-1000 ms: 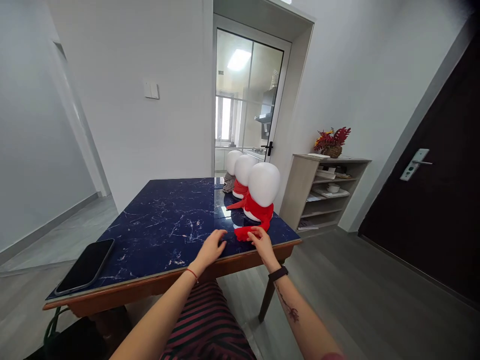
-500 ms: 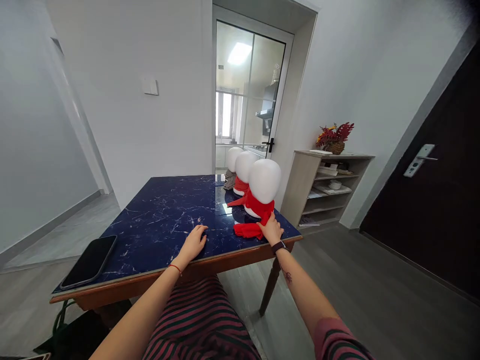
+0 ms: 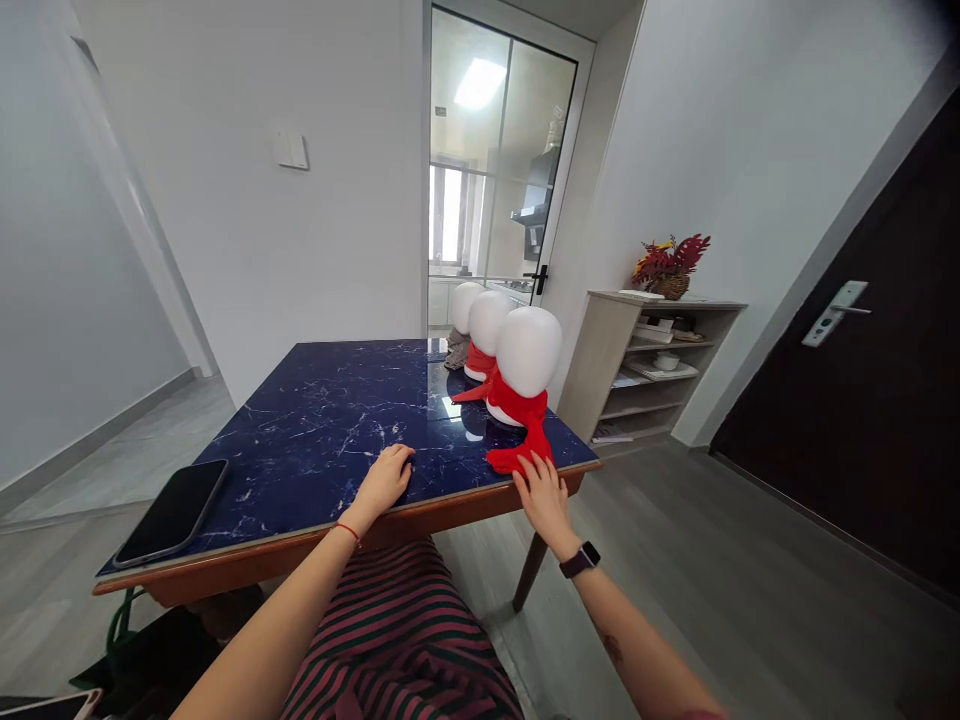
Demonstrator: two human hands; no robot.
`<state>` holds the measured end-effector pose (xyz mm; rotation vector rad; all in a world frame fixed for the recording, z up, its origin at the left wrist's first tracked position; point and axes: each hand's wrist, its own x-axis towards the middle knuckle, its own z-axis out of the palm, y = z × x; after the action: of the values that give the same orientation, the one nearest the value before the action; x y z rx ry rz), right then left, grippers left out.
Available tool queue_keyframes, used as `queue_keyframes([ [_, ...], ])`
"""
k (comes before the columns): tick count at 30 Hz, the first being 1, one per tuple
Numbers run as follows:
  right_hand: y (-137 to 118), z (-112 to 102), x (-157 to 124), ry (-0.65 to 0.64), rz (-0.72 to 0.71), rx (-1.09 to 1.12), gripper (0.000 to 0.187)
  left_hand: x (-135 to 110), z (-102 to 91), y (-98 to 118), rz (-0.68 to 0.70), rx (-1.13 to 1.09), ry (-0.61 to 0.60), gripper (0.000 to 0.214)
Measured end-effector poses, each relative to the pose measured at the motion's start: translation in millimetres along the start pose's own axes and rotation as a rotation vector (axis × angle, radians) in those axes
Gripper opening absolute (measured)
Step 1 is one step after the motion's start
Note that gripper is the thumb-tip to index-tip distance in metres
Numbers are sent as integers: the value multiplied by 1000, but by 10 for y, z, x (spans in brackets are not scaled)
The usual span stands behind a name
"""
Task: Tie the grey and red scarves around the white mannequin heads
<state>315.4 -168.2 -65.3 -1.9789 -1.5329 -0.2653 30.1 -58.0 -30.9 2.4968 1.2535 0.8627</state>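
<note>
Three white foam heads stand in a row on the right side of a dark blue marble table [image 3: 322, 420]. The nearest head [image 3: 528, 352] wears a red scarf [image 3: 522, 420] whose end trails down to the table edge. My right hand [image 3: 544, 497] rests at that edge with fingers stretched out, touching the scarf's end. My left hand [image 3: 385, 477] lies flat on the tabletop, fingers loosely curled, holding nothing. The middle head [image 3: 487, 322] also has a red scarf; the far head [image 3: 463, 305] has a grey one.
A black phone [image 3: 172, 512] lies at the table's near left corner. A wooden shelf unit [image 3: 645, 370] with a basket of red flowers [image 3: 667, 268] stands to the right. A glass door [image 3: 495, 190] is behind the table, a dark door [image 3: 862, 400] far right.
My right hand has drawn back from the head's base to the table edge, pulling the scarf end straight down toward me. My left hand has stayed in place.
</note>
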Motion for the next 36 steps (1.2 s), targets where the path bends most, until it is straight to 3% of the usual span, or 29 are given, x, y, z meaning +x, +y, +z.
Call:
queue_keyframes([
  [2,-41,29,-65,6,15,-11,38,0,-2,-6,2,0,-4,26],
  [4,-20,22,10,103,58,44,39,-4,2,-18,3,-8,-6,25],
  [7,162,-10,306,326,139,245,44,-11,14,-43,-4,-42,-2,23],
  [9,366,-12,569,391,228,365,45,0,21,-64,-19,-72,3,23],
  [15,952,122,1471,193,368,447,38,293,83,-108,-111,-223,-97,22],
  [21,1068,382,2184,116,489,529,42,939,367,105,-128,-320,-150,35],
  [26,1098,565,2271,120,487,548,46,1457,864,444,-70,-407,-202,63],
  [30,1158,639,2194,61,406,563,41,1689,1274,684,-53,-535,-113,82],
  [33,1194,685,2163,-1,332,584,35,1718,1414,778,-66,-487,-82,85],
  [36,1195,718,2151,-20,288,588,36,1680,1418,786,-23,-464,-124,89],
])
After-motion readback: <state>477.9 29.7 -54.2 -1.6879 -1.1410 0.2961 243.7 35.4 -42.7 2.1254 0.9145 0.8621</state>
